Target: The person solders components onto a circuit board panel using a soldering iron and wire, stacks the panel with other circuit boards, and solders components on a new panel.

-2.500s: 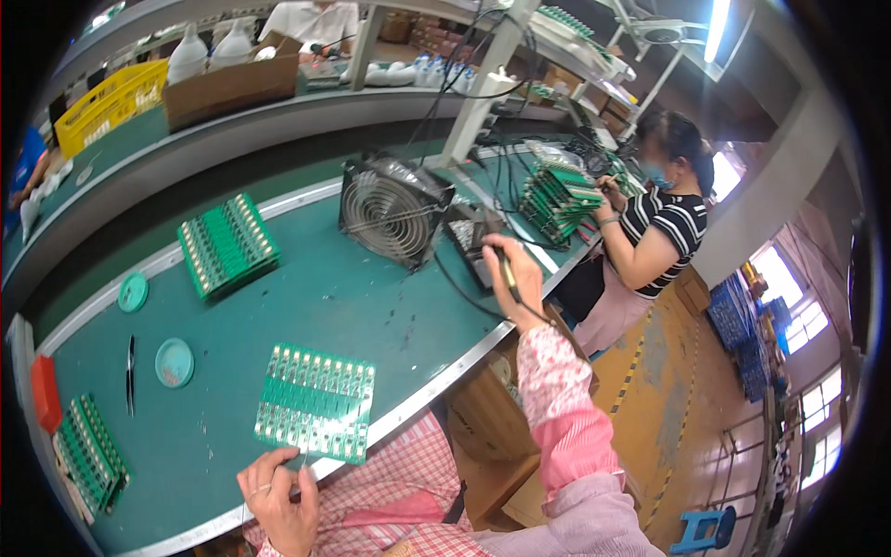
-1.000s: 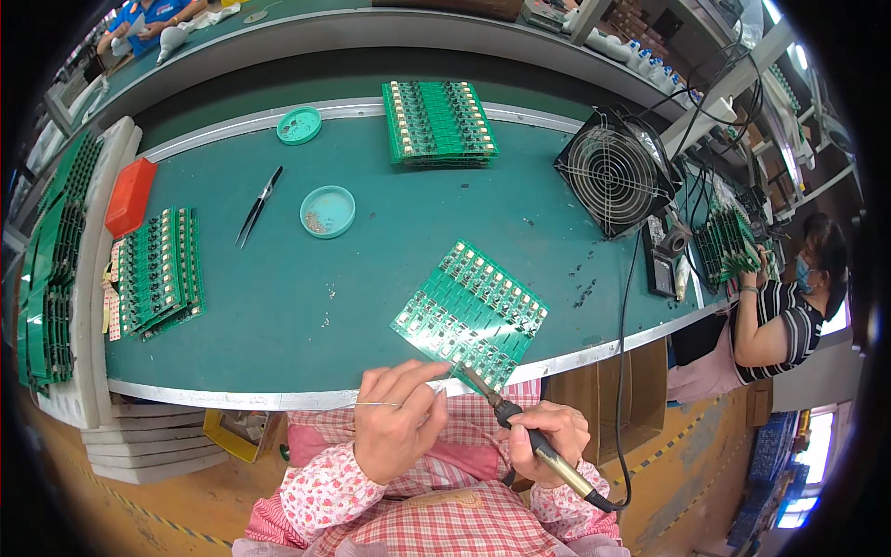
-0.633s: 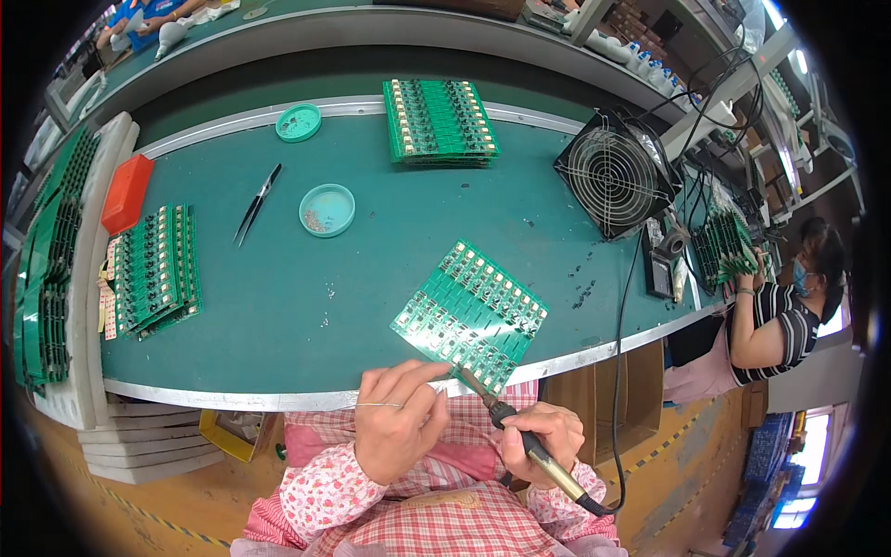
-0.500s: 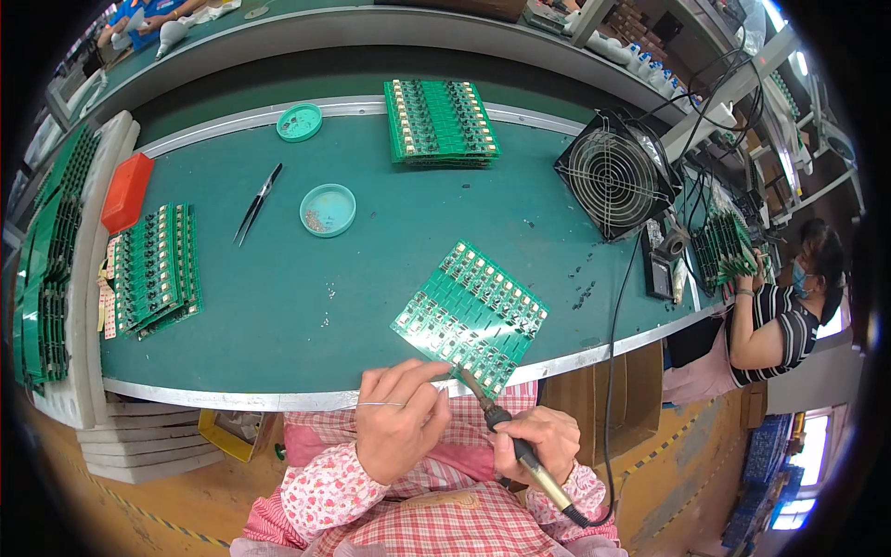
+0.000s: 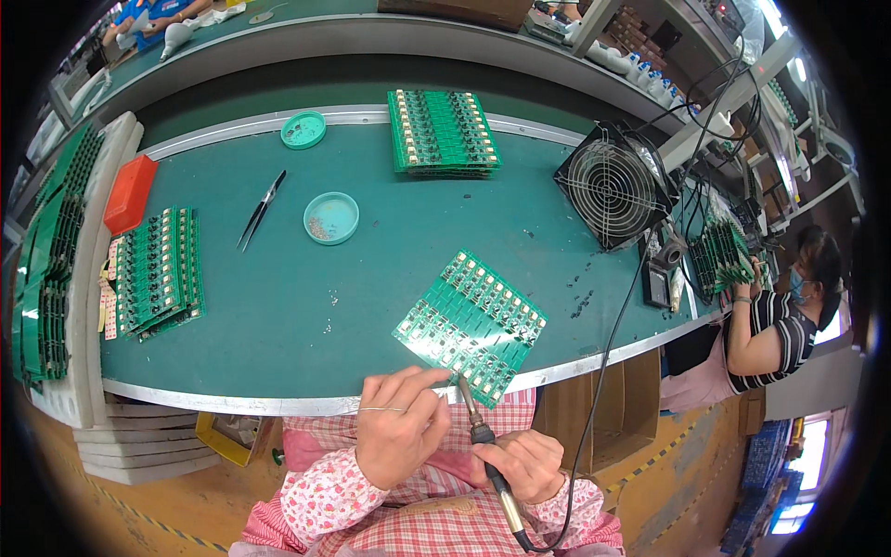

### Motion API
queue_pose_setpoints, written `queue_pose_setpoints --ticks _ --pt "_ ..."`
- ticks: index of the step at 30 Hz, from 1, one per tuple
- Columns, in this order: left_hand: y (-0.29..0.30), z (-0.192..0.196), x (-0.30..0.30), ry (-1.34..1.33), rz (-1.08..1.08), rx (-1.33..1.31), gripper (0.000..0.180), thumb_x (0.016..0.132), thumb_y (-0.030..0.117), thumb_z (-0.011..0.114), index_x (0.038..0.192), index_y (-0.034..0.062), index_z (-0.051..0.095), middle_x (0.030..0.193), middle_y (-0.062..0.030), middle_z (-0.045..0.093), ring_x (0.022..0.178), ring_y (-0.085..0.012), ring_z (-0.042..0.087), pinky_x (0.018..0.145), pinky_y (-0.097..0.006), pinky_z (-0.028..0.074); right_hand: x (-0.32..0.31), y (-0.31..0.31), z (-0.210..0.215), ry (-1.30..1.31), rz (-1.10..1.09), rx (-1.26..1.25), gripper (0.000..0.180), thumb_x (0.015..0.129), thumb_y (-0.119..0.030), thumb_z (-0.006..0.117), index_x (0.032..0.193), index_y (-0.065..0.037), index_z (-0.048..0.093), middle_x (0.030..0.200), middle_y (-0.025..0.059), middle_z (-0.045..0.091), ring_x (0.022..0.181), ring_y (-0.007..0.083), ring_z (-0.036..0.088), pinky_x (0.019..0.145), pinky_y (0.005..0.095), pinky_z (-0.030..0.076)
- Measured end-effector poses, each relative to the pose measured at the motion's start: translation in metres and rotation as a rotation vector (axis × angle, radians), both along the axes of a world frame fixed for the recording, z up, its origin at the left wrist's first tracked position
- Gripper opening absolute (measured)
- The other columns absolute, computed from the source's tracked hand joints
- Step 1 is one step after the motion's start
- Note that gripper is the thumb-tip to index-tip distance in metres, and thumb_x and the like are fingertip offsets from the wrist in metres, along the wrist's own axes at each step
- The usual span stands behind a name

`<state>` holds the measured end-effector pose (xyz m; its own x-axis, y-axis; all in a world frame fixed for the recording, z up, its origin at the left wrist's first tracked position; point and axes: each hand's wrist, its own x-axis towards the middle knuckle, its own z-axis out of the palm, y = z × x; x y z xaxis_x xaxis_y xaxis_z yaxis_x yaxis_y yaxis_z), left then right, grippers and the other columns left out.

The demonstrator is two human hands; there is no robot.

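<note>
Green circuit panel [image 5: 471,325] at bench's near edge, gridded with pale components; left hand [image 5: 401,436] pinching thin solder wire [image 5: 382,409], right hand [image 5: 527,464] wrapped round soldering iron [image 5: 484,438]. Beyond: round teal dishes [image 5: 331,217], red box [image 5: 129,192].

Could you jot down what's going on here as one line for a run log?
left hand: feeding solder wire at circuit board | right hand: holding soldering iron, tip at board's near edge | board: flat on green bench
</note>
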<state>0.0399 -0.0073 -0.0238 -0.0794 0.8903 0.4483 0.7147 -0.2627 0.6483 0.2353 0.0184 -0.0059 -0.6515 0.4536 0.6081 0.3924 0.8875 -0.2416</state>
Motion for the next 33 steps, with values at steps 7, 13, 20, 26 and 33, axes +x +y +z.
queue_pose_setpoints --ticks 7,13,20,26,33 --pt "0.001 0.003 0.000 -0.046 -0.004 -0.010 0.012 0.076 0.002 0.069 0.075 0.0056 0.057 0.109 -0.0032 0.070 0.096 -0.0244 0.063 0.081 -0.039 0.042 0.014 0.012 0.017 0.336 -0.046 -0.387 0.008 0.078 -0.001 0.069 0.084 -0.004 0.065 0.059 0.0041 0.064 0.047 0.0155 0.060 0.046 0.0264 0.049" --pt "0.003 0.004 -0.001 -0.047 0.007 -0.029 0.012 0.076 0.003 0.069 0.074 0.0054 0.057 0.108 -0.0031 0.070 0.096 -0.0245 0.063 0.081 -0.038 0.042 0.007 0.024 0.022 0.609 -0.303 -0.856 0.022 0.095 -0.018 0.060 0.088 0.002 0.055 0.068 0.0089 0.066 0.051 0.0126 0.065 0.047 0.0248 0.050" --pt "0.003 0.006 0.000 -0.045 0.009 -0.042 0.012 0.076 0.003 0.069 0.074 0.0057 0.057 0.107 -0.0027 0.070 0.096 -0.0241 0.062 0.080 -0.038 0.042 0.007 0.042 0.018 0.634 -0.261 -0.943 0.023 0.097 -0.020 0.058 0.088 0.001 0.053 0.070 0.0086 0.064 0.049 0.0111 0.061 0.045 0.0240 0.047" --pt "0.005 0.006 0.000 -0.043 0.013 -0.033 0.013 0.076 0.003 0.069 0.072 0.0059 0.056 0.106 -0.0022 0.070 0.096 -0.0242 0.062 0.080 -0.038 0.042 0.006 0.049 0.020 0.602 -0.228 -0.967 0.024 0.097 -0.021 0.058 0.086 0.000 0.053 0.069 0.0086 0.064 0.047 0.0100 0.059 0.044 0.0237 0.046" --pt "0.006 0.005 0.001 -0.040 0.023 -0.027 0.014 0.075 0.003 0.069 0.072 0.0062 0.055 0.105 -0.0025 0.069 0.094 -0.0240 0.062 0.078 -0.038 0.041 0.007 0.069 0.023 0.569 -0.162 -1.056 0.024 0.097 -0.021 0.059 0.087 0.000 0.053 0.067 0.0056 0.061 0.047 0.0086 0.056 0.043 0.0226 0.044"
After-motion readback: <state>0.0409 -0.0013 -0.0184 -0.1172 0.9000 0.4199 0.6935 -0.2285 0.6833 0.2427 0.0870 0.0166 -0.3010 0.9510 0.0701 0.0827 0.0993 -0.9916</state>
